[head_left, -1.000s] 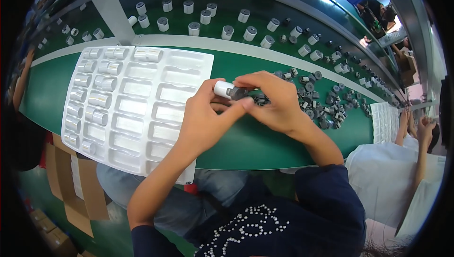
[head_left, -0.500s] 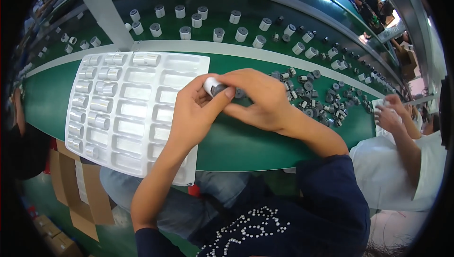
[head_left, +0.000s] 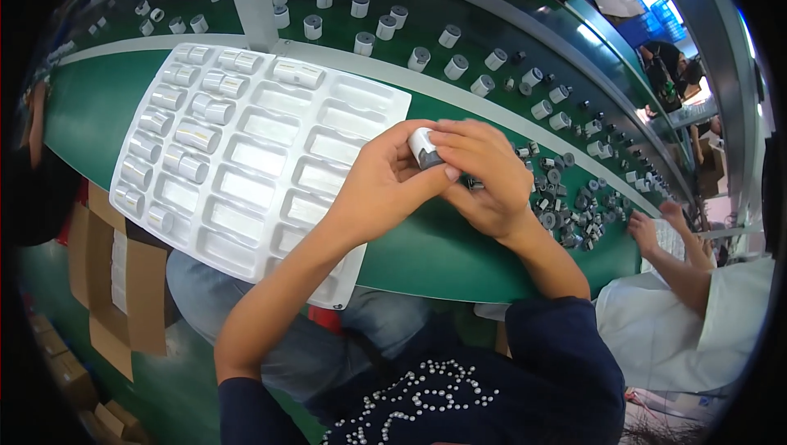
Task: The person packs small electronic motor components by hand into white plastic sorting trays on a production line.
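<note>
While hands (head_left: 379,183) together clamp white-gray cylinder (head_left: 421,145), white tray (head_left: 267,125) holds cylinders (head_left: 197,137), mostly in left columns.

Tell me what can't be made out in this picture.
Head view: the underside of the white-and-gray cylinder, covered by the left hand and right hand.
Head view: part of the white tray, behind the left forearm.
Head view: the number of loose gray parts, too small and overlapping.
Head view: the person at far left, partly cut off by the dark rim.
</note>
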`<state>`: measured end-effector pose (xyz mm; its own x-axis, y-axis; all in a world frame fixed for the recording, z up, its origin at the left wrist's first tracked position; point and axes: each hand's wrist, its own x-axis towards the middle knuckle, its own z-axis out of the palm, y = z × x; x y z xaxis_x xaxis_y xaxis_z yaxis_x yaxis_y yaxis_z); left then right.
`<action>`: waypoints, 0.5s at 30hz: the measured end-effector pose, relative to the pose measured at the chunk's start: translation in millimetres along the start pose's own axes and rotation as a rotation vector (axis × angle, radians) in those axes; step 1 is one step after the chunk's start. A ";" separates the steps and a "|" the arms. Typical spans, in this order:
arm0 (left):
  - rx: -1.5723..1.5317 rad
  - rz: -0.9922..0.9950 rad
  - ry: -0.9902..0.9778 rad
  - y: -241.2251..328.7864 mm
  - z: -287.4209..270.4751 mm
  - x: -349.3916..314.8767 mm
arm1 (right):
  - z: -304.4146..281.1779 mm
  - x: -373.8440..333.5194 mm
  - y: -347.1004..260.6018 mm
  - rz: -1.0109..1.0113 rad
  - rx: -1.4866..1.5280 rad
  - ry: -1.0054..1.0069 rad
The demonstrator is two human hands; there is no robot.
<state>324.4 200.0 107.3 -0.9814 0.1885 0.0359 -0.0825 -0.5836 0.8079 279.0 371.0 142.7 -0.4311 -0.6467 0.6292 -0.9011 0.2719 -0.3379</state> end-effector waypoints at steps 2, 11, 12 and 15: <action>0.000 -0.021 -0.030 5.9 0.8 -2.3 | -0.9 -0.2 -0.1 -0.023 -0.107 -0.018; 0.091 -0.045 -0.043 -9.1 -11.1 -2.1 | -4.7 3.6 4.0 -0.065 -0.183 -0.122; 0.089 -0.047 -0.039 -8.2 -11.3 -4.2 | -1.8 3.8 5.2 -0.065 -0.179 -0.125; 0.187 -0.077 -0.105 -1.3 -3.7 -5.3 | -2.4 2.8 5.7 -0.075 -0.151 -0.085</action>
<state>329.1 196.8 103.8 -0.9492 0.3137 0.0231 -0.1134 -0.4096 0.9052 272.5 372.5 144.2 -0.3626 -0.7255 0.5850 -0.9302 0.3201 -0.1796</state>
